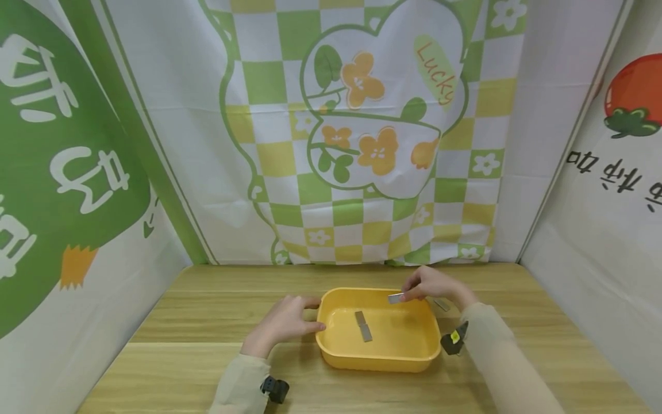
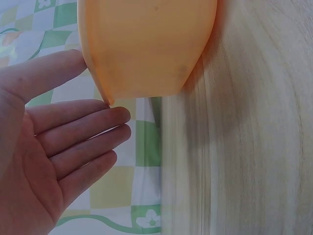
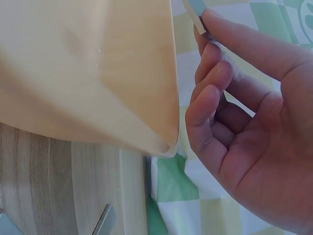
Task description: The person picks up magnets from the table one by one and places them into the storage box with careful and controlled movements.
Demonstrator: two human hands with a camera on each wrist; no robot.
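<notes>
A yellow plastic basin (image 1: 380, 363) stands on the wooden table. At its left end my left hand (image 1: 284, 322) touches the rim with thumb and index finger, its fingers nearly straight in the left wrist view. Above the far right part of the basin, my right hand (image 1: 437, 284) pinches a small flat silver bar (image 1: 395, 298) between thumb and fingertips; the other fingers curl loosely. Two similar bars lie in the basin almost end to end, a farther bar (image 1: 360, 318) and a nearer bar (image 1: 366, 333).
Outside the basin, on the table (image 1: 217, 322) beneath my right wrist, lies another silver bar (image 1: 442, 305), partly hidden. The right wrist view shows a bar (image 3: 105, 220) and part of one more (image 3: 7, 225) on the wood. A checked curtain (image 1: 362, 230) hangs behind the table.
</notes>
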